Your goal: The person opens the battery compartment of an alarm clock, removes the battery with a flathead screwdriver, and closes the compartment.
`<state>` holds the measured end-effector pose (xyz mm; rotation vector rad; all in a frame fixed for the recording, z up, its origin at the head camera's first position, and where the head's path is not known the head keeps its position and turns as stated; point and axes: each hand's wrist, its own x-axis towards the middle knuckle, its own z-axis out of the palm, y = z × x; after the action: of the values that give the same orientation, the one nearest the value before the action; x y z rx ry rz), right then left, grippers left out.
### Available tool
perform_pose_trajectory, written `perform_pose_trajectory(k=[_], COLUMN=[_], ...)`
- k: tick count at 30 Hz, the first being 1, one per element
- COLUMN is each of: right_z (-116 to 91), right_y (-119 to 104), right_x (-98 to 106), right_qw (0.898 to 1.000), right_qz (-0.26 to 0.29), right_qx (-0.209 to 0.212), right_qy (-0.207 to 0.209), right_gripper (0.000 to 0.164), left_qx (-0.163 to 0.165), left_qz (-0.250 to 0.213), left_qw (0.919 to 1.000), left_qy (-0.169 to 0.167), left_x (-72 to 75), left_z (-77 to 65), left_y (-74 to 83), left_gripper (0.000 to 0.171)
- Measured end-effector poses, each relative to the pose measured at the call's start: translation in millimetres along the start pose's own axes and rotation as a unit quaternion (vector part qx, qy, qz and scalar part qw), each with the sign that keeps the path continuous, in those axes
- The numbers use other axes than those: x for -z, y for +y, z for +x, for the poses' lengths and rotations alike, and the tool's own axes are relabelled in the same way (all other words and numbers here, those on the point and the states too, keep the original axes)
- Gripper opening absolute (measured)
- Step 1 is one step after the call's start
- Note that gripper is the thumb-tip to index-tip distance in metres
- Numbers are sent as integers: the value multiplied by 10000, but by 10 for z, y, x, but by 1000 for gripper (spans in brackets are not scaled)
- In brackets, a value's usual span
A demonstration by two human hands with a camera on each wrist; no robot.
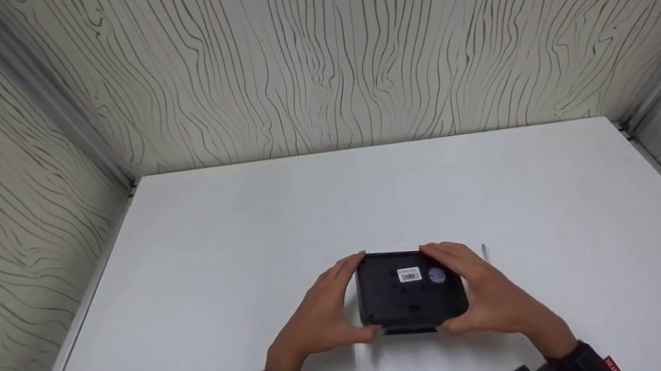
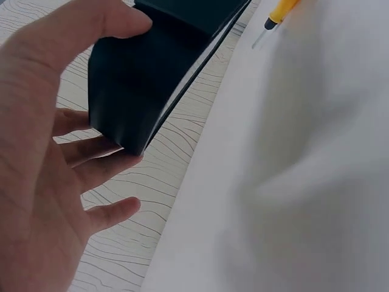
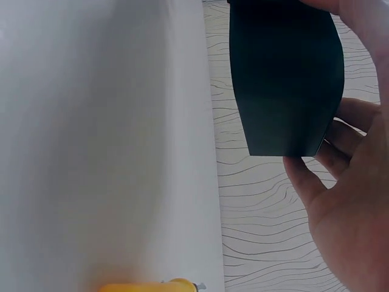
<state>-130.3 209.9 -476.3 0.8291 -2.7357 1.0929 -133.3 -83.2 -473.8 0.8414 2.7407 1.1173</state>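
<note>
Both hands hold a black plastic case [image 1: 412, 296] by its two short sides, above the white table. Its face toward the head camera carries a white barcode label [image 1: 409, 275] and a round purple sticker [image 1: 437, 275]. My left hand [image 1: 325, 314] grips the left end, thumb at the near edge and fingertips at the far corner. At the right end, my right hand [image 1: 491, 292] grips it the same way. The left wrist view shows the case [image 2: 140, 79] tapering, with a pale strip along one edge. A smooth dark side of the case [image 3: 289, 85] faces the right wrist camera.
A screwdriver [image 2: 281, 12] with a yellow handle and thin metal shaft lies on the table. Something yellow [image 3: 149, 287] shows at the bottom of the right wrist view. A thin grey shaft [image 1: 485, 252] pokes out beyond my right hand. Wood-patterned walls [image 1: 313, 53] enclose the white table [image 1: 216, 239].
</note>
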Motion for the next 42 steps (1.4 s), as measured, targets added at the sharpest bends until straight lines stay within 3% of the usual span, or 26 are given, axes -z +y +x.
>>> perform_pose_trajectory(k=[17, 42], right_z=[8, 9], right_y=[115, 232], right_x=[-115, -217], right_qw=[9967, 9960], right_qz=[174, 89], right_qx=[-579, -564], right_qy=[-538, -687], right_gripper=[115, 113], left_qx=[225, 215], left_qz=[318, 487], left_qw=[9986, 9976], left_qy=[-347, -453], left_x=[-135, -294], left_z=[24, 44], left_y=[-137, -285], left_gripper=[105, 104])
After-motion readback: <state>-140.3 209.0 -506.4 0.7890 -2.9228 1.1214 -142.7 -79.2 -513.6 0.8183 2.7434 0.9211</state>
